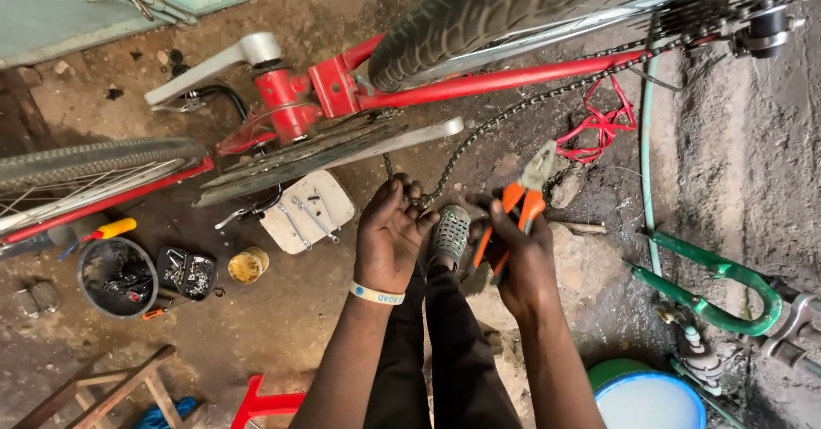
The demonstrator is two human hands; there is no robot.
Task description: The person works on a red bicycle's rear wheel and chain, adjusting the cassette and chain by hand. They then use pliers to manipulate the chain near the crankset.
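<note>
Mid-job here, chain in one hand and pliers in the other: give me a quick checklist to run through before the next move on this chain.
1. Left hand has the bicycle chain: ok, fingers curled on the slack end below the chainring.
2. Right hand grips the orange-handled pliers: ok.
3. Plier tips on the chain: not ok, the tips point up, apart from the link in the left hand.
4. Chain seated on the rear sprockets: cannot tell, too small.
5. Foot away from the tool: not ok, it sits right between the hands.
6. Spare tools near: ok, wrenches on the white tray.
</note>
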